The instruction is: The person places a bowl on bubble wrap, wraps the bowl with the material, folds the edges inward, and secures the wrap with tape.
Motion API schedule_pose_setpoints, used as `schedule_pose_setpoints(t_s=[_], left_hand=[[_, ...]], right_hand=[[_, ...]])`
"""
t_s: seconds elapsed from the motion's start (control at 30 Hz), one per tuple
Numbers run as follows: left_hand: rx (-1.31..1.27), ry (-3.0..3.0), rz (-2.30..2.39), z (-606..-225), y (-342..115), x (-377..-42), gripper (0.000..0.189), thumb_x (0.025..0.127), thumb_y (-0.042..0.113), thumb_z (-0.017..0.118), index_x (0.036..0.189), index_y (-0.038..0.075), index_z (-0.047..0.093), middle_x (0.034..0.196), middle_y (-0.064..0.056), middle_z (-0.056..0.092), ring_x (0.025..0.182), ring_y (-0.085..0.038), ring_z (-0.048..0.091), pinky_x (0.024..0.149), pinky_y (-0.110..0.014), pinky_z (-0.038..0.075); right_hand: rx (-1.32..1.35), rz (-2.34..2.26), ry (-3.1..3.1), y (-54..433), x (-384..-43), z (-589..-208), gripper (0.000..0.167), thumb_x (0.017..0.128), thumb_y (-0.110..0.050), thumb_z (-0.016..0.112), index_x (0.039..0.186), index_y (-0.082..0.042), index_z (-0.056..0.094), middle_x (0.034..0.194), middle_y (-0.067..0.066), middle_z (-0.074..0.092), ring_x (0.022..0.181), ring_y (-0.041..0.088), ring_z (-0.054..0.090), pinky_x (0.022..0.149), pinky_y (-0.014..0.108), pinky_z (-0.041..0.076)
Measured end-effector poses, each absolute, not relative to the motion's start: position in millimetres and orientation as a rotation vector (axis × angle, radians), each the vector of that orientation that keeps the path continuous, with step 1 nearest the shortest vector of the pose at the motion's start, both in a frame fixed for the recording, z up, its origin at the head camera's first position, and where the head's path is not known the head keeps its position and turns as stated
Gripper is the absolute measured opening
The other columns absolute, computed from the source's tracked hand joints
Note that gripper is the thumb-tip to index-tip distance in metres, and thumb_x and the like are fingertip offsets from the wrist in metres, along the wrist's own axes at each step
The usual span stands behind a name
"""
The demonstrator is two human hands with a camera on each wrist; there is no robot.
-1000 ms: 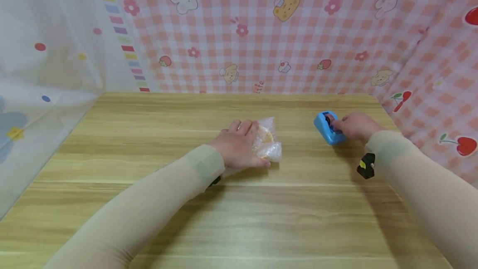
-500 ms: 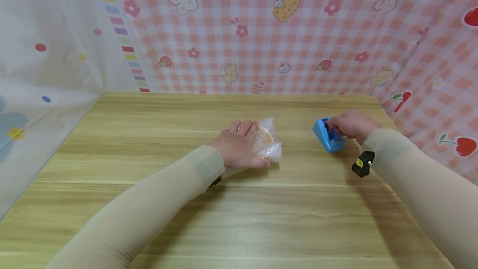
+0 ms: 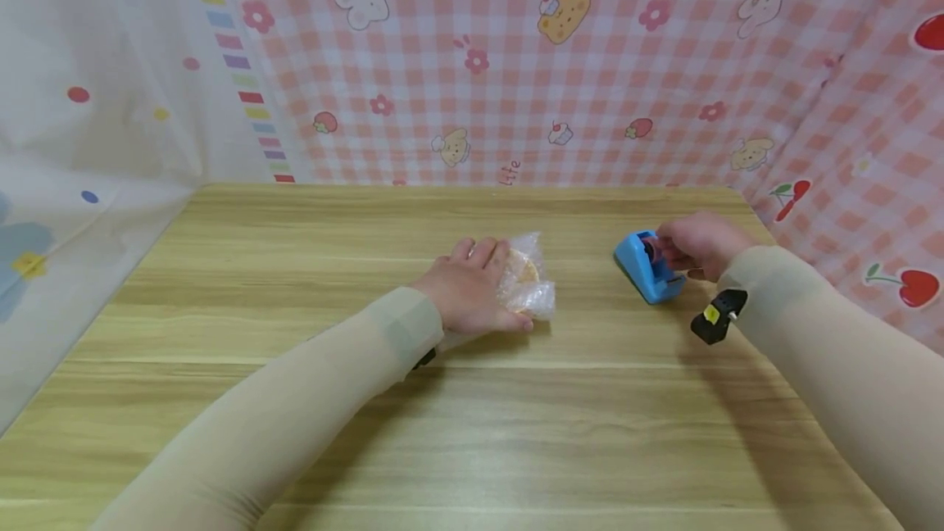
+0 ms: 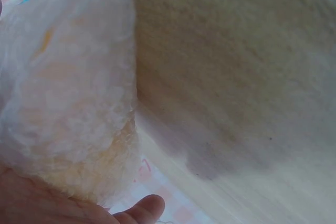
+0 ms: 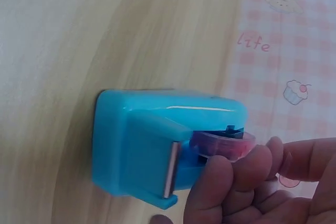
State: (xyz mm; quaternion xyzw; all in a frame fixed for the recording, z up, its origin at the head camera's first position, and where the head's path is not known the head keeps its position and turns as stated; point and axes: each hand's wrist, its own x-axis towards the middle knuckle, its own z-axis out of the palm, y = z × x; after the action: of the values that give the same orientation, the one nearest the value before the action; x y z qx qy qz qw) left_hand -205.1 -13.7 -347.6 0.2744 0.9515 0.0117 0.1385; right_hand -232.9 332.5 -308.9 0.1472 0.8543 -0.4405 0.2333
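Observation:
A bubble-wrapped bundle (image 3: 529, 285) with a yellowish round shape showing through lies mid-table. My left hand (image 3: 468, 289) rests palm-down over its left part, thumb along the near side. In the left wrist view the clear bubble wrap (image 4: 73, 87) fills the left, above part of the palm. Right of it stands a blue tape dispenser (image 3: 644, 269) with a metal cutter and a pinkish tape roll (image 5: 223, 144). At its right side is my right hand (image 3: 704, 244). Its loosely bent fingertips (image 5: 212, 174) are right at the roll, while the thumb tip stays apart, low in the right wrist view.
Everything is on a light wood-grain table (image 3: 457, 433). A pink checked cloth (image 3: 516, 88) hangs along the back edge and the right side; a white dotted cloth (image 3: 118, 105) hangs at the left. A small black device (image 3: 715, 318) is strapped at my right wrist.
The tape dispenser has shifted slightly nearer and to the left. My right fingers have loosened, the thumb now parted from the tape roll. My left hand and the bundle stay put.

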Motion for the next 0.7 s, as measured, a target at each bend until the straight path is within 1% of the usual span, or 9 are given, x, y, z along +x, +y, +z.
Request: schedule_pose_setpoints(t_s=[0.17,0.27,0.37,0.43,0.5,0.7], left_hand=[[0.793,2.751,0.048,-347,-14,-205,0.127,0.086,0.089,0.051,0.170,0.009,0.000,0.178,-0.011,0.009,0.162,-0.040,0.013,0.126,-0.061,0.029],[0.793,2.749,0.051,-347,-14,-205,0.127,0.086,0.089,0.051,0.170,0.009,0.000,0.178,-0.011,0.008,0.162,-0.040,0.012,0.126,-0.062,0.029],[0.794,2.749,0.052,-348,-14,-205,0.127,0.085,0.089,0.051,0.170,0.009,0.000,0.178,-0.011,0.008,0.162,-0.040,0.012,0.126,-0.062,0.029],[0.793,2.752,0.054,-348,-14,-205,0.127,0.085,0.089,0.051,0.170,0.010,0.000,0.178,-0.011,0.008,0.162,-0.040,0.012,0.126,-0.062,0.029],[0.796,2.756,0.052,-349,-14,-206,0.128,0.085,0.090,0.051,0.170,0.010,0.000,0.178,-0.011,0.009,0.162,-0.040,0.013,0.126,-0.062,0.029],[0.806,2.758,0.038,-349,-14,-206,0.127,0.085,0.090,0.050,0.170,0.009,0.001,0.178,-0.011,0.010,0.162,-0.040,0.014,0.124,-0.062,0.032]], right_hand=[[0.434,-1.301,2.267,332,-232,-306,0.025,0.108,-0.024,0.046,0.105,-0.006,0.064,0.086,-0.004,0.061,0.095,0.021,0.059,0.097,0.045,0.048],[0.420,-1.288,2.272,330,-232,-304,0.024,0.107,-0.022,0.048,0.105,-0.004,0.065,0.086,-0.003,0.061,0.092,0.021,0.058,0.093,0.042,0.051],[0.372,-1.183,2.330,330,-230,-303,0.028,0.106,-0.022,0.051,0.113,0.002,0.065,0.085,-0.002,0.060,0.080,0.018,0.054,0.077,0.032,0.051],[0.342,-1.117,2.351,330,-229,-303,0.031,0.106,-0.023,0.052,0.115,0.004,0.065,0.083,-0.001,0.059,0.073,0.016,0.050,0.067,0.028,0.047],[0.313,-1.078,2.353,332,-226,-303,0.033,0.108,-0.023,0.050,0.117,0.005,0.065,0.083,-0.001,0.059,0.067,0.013,0.047,0.061,0.026,0.042],[0.319,-1.164,2.232,338,-219,-305,0.036,0.112,-0.024,0.042,0.125,0.004,0.060,0.089,-0.002,0.067,0.066,0.008,0.050,0.060,0.022,0.046]])
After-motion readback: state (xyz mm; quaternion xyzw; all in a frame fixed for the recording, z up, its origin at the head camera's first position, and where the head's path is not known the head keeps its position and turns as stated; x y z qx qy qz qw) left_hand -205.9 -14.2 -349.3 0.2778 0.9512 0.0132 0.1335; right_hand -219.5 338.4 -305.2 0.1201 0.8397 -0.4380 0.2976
